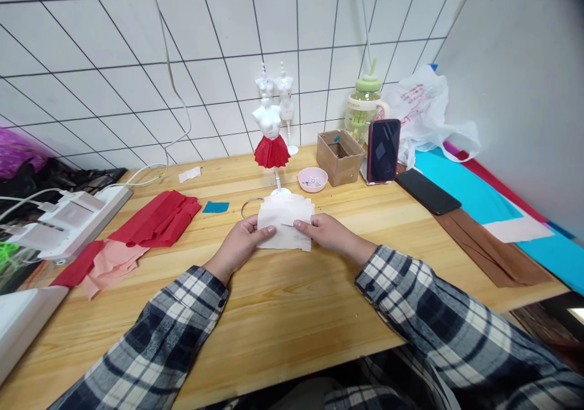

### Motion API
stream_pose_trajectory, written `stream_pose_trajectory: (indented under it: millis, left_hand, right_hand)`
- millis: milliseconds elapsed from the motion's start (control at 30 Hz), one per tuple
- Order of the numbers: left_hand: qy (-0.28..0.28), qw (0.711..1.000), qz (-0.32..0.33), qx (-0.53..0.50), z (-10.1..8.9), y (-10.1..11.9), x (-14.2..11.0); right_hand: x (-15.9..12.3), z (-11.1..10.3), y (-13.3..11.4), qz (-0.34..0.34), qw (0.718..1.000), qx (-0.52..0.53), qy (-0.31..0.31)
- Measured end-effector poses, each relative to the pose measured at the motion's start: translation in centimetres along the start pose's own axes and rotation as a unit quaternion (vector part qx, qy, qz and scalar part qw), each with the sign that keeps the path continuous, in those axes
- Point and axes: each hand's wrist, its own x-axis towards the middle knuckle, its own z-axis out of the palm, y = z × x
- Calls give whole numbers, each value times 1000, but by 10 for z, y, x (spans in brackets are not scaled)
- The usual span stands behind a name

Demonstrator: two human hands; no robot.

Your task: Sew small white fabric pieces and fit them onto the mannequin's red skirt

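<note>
Between my hands I hold a white piece of cloth in front of the small dress form. My left hand pinches its left side, thumb on top and fingers mostly hidden beneath. The right side is gripped by my right hand, its thumb lying on the cloth. A thin dark needle-like sliver shows at the right thumb's tip; whether it is a needle I cannot tell. Behind the cloth stands a white mini dress form wearing a red pleated skirt. A thin curved band lies beside my left fingers.
Red cloth, a blue scrap and a power strip lie left. Behind are a pink bowl of beads, cardboard box, upright phone and bottle. Brown cloth lies right.
</note>
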Motion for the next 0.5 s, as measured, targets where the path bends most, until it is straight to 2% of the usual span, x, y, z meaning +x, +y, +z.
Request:
stream_pose_trajectory:
  millis: [233, 500]
  left_hand:
    - [8, 998, 26, 49, 6, 1, -2]
    - [12, 997, 27, 70, 8, 3, -4]
  right_hand:
    - [1, 2, 2, -17, 1000, -10, -3]
    - [2, 2, 4, -2, 1000, -17, -4]
